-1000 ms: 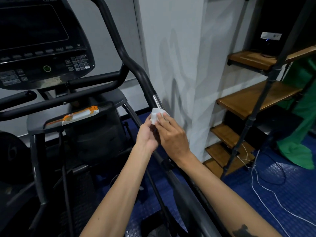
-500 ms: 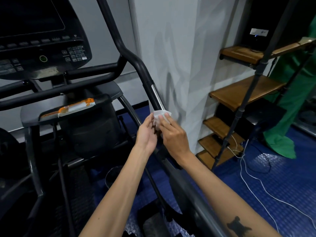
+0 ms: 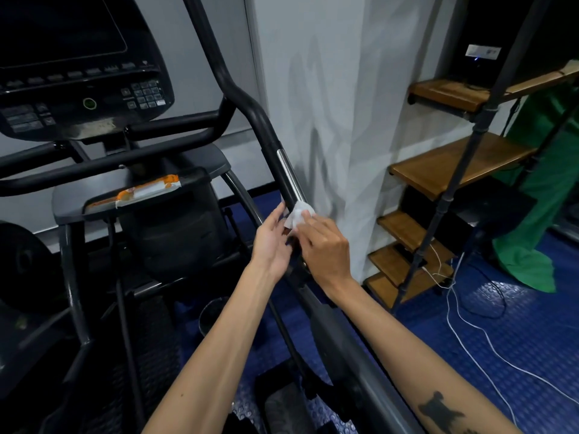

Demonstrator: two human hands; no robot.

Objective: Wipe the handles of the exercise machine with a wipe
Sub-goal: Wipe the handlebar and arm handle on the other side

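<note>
The right hand [image 3: 326, 245] pinches the crumpled white wipe [image 3: 299, 214] against the black tubular machine handle [image 3: 283, 173] just below its shiny metal band, while the left hand [image 3: 271, 242], fingers open, steadies alongside; wrapping the wipe fully around and stroking lengthwise would probably clean best.

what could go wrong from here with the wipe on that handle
1. The wipe is bunched small under the right hand, so it may touch only one side of the handle and miss the side facing the wall.
2. The left hand looks open beside the bar rather than gripping it, so the wipe could slip free and drop to the floor.
3. The white cable trails across the floor to the right, a likely trip hazard.
</note>
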